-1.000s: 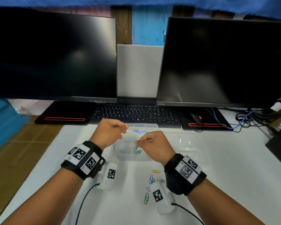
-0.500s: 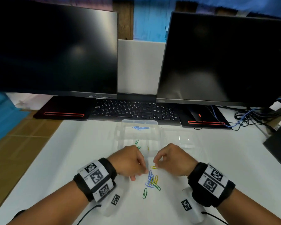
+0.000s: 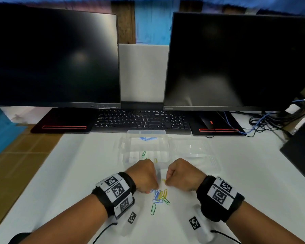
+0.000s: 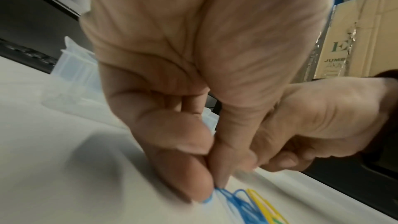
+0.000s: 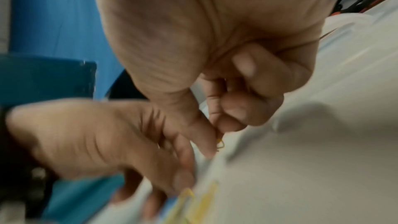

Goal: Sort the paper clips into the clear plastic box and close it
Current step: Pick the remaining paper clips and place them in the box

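The clear plastic box (image 3: 163,148) lies open in front of the keyboard, its lid (image 3: 195,153) folded out to the right. Blue clips (image 3: 148,138) lie in its far compartment, green clips (image 3: 143,154) and a yellow one (image 3: 155,160) in the near ones. A loose pile of paper clips (image 3: 159,196) sits on the white table just before the box. My left hand (image 3: 153,190) pinches a blue paper clip (image 4: 226,195) at the pile's edge between thumb and forefinger. Beside it, my right hand (image 3: 165,182) pinches a yellow paper clip (image 5: 220,144) just above the table.
A black keyboard (image 3: 141,120) and two dark monitors stand behind the box. A mouse (image 3: 208,122) and tangled cables (image 3: 264,122) lie at the back right. A lone green clip (image 3: 153,208) rests nearest me. Brown floor shows past the table's left edge.
Both hands have come back from above the box to the loose pile. The left now pinches a blue clip, the right a yellow one.
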